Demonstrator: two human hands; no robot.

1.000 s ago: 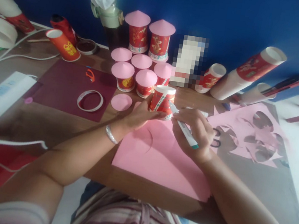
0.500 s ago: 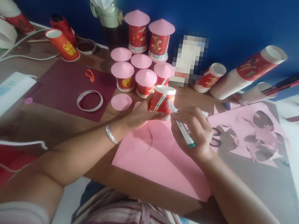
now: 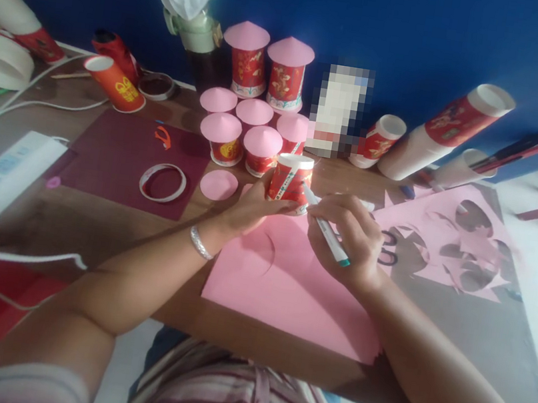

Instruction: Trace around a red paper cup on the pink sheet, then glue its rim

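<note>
My left hand is wrapped round a red paper cup with a white rim and a pale strip of green marks down its side. In my right hand is a white marker pen with a green end, its tip close to the cup's right side; I cannot tell whether it touches. Under both hands lies a sheet of pink paper with a curved cut or line on it. Just behind the cup stand several red cups with pink cone roofs, and a flat pink disc lies to their front left.
A roll of tape and orange scissors rest on a maroon sheet. Pink paper scraps cover the right side. Tall paper tubes and a pen cup stand behind. White cables run along the left.
The cup in my left hand has shifted slightly left, and its pale strip has turned a little. The marker's tip sits slightly lower against the cup. Both hands keep their hold.
</note>
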